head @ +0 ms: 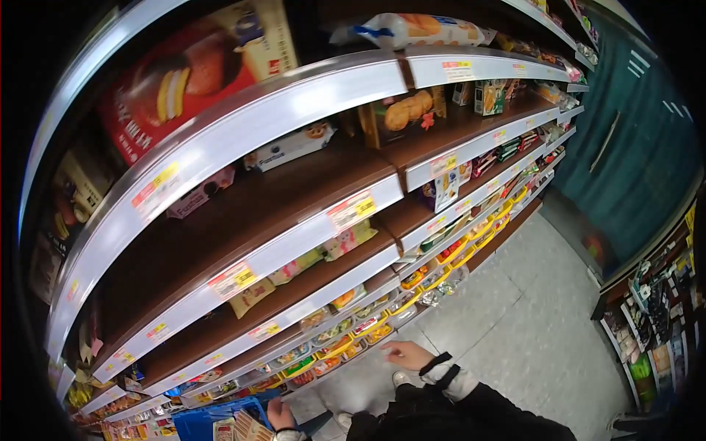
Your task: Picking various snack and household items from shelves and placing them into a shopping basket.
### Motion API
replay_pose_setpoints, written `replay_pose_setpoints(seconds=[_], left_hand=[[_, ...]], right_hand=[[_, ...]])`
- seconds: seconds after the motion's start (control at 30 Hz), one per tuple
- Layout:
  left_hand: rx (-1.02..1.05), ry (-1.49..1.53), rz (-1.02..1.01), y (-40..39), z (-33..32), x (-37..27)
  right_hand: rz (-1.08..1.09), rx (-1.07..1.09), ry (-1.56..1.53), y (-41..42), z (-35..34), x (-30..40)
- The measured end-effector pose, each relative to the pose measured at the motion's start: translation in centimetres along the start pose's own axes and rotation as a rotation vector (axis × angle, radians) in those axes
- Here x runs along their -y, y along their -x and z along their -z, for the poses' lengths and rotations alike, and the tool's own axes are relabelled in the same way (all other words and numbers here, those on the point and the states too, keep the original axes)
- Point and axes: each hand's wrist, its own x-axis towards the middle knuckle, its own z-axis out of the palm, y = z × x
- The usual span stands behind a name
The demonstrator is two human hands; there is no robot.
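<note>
My left hand (281,414) is at the bottom, its fingers closed on the rim of a blue plastic basket (193,423). Inside the basket lie flat packaged goods (249,427), partly cut off by the picture's edge. My right hand (408,354) hangs over the floor near the lower shelves, fingers loosely curled with nothing seen in them. Before me stands a long store shelf rack, with a white biscuit box (292,146) on one brown shelf (276,190) and several small snack bags (298,264) on the shelf below.
A large red snack box (182,77) stands on the upper left shelf. Yellow-edged bins (405,302) of wrapped snacks line the bottom. Grey tiled floor (496,331) runs along the rack towards a dark green curtain (618,143). Another stocked rack (651,331) stands at right.
</note>
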Motion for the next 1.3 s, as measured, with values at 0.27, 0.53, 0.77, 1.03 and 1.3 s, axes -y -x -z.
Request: replay_pose_setpoints(seconds=[0.27,0.53,0.77,1.03,1.3], left_hand=[[0.339,0.018,-0.081,1.6,-12.2,-5.2],[0.431,-0.277,-0.204,4.1,-13.0,-9.2],[0.408,-0.152,-0.140,5.4,-12.1,-10.2],[0.352,-0.165,-0.017,7.0,-9.8,-11.1],[0.330,-0.125,0.028,6.3,-8.3,-8.0]], right_hand=[[-0.175,-0.231,-0.027,5.8,8.4,-4.2],[0.094,-0.514,0.275,4.0,10.8,-5.5],[0.188,-0.749,0.796,-6.7,19.5,0.7],[-0.030,-0.402,1.262,-14.9,24.9,-1.9],[0.087,-0.504,1.329,-13.3,24.6,-0.1]])
